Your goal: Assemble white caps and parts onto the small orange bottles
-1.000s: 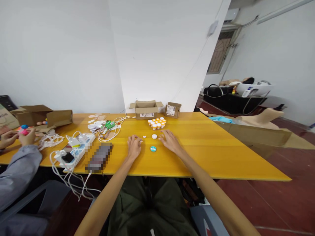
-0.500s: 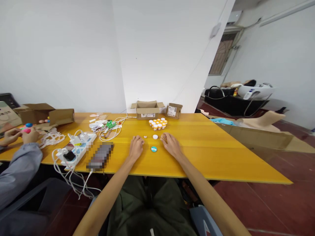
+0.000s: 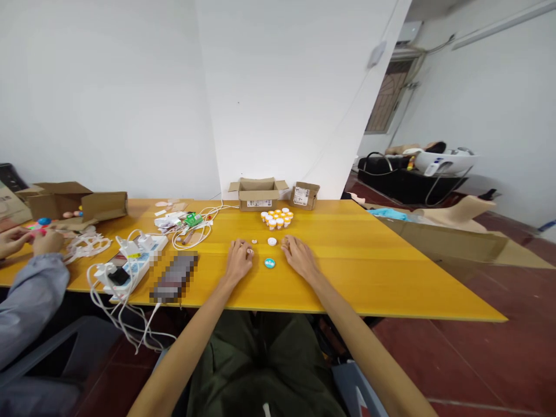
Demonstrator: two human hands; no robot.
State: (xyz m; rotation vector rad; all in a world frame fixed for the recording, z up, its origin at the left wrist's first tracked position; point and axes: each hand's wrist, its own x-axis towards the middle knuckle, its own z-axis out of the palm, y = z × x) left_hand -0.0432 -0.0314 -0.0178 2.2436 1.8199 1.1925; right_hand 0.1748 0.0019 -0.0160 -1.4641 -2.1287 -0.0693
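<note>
My left hand [image 3: 238, 260] rests on the table with its fingers curled. A small white piece with dark marks [image 3: 250, 251] shows at its thumb and fingertips. Beyond it lies a similar small white piece [image 3: 254, 241]. To the right, my right hand [image 3: 299, 256] is closed, its fingertips drawn together; what they hold, if anything, is hidden. Between the hands sits a round white cap or shallow dish [image 3: 272, 241], and nearer me a round teal lid [image 3: 270, 263] with a white print. Several small white-lidded jars with orange bands [image 3: 277, 219] stand grouped behind.
An open cardboard box [image 3: 259, 204] and a smaller carton [image 3: 305, 195] stand by the wall. At left are a phone [image 3: 174, 277], a power strip [image 3: 145, 263] with cables and a green packet [image 3: 193, 219]. Farther left, another person's hands [image 3: 47, 242] handle a pink item.
The small white piece at my left fingertips now shows more plainly. Both hands stay in nearly the same place; the whole view has shifted slightly.
</note>
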